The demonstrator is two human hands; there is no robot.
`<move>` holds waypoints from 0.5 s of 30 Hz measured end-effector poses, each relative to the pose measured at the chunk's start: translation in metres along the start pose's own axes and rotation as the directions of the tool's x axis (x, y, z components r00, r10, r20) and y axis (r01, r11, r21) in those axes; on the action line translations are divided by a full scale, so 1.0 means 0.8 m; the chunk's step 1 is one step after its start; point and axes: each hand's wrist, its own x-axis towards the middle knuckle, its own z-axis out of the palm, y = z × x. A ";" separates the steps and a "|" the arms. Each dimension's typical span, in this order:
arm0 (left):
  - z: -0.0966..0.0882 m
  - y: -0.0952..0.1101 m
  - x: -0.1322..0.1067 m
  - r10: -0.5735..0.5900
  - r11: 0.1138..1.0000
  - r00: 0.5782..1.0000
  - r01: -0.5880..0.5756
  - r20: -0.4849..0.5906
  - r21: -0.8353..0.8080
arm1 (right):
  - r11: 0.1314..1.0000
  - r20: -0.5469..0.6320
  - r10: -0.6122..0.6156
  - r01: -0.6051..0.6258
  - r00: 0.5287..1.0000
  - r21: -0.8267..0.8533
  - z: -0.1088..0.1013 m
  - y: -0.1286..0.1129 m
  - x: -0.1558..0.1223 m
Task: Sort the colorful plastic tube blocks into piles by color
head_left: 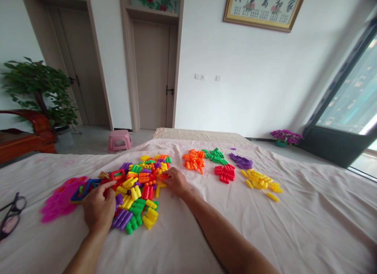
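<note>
A mixed pile of plastic building blocks [143, 178] in red, orange, yellow, green and purple lies on the cloth in front of me. My left hand [100, 203] rests at the pile's left side, thumb and index finger a little apart, with nothing visible between them. Beside its fingers are a red open-frame piece [118, 174] and a blue frame piece [88, 189]. At the pile's right edge, the fingertips of my right hand [177, 182] are closed on an orange block [163, 176]. My palm hides part of this grip.
Single-colour groups lie to the right: orange blocks [193, 161], green blocks [216, 156], red blocks [225, 173], purple blocks [241, 161] and yellow blocks [260, 179]. At the left are a pink flower-shaped plate [57, 203] and glasses [13, 215]. A pink stool [120, 140] stands beyond.
</note>
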 end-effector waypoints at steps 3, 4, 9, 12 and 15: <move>0.000 0.000 0.000 -0.007 1.000 1.000 0.007 0.008 0.000 | 0.971 -0.200 0.178 -0.138 0.964 0.196 -0.003 0.017 0.005; -0.001 0.000 0.000 -0.007 1.000 1.000 0.007 0.011 -0.001 | 0.940 -0.236 0.245 -0.171 0.940 0.296 -0.005 0.022 0.006; -0.001 0.001 0.000 -0.016 1.000 1.000 0.016 0.014 -0.010 | 0.667 -0.217 0.494 -0.207 0.842 0.715 -0.021 0.046 0.012; -0.002 0.002 0.000 -0.028 1.000 0.999 0.028 0.017 -0.004 | 0.646 -0.321 0.575 -0.177 0.753 0.742 -0.033 0.062 0.013; -0.002 0.002 0.000 -0.027 1.000 0.999 0.027 0.017 0.001 | 0.756 -0.484 0.554 -0.166 0.677 0.633 -0.044 0.082 0.014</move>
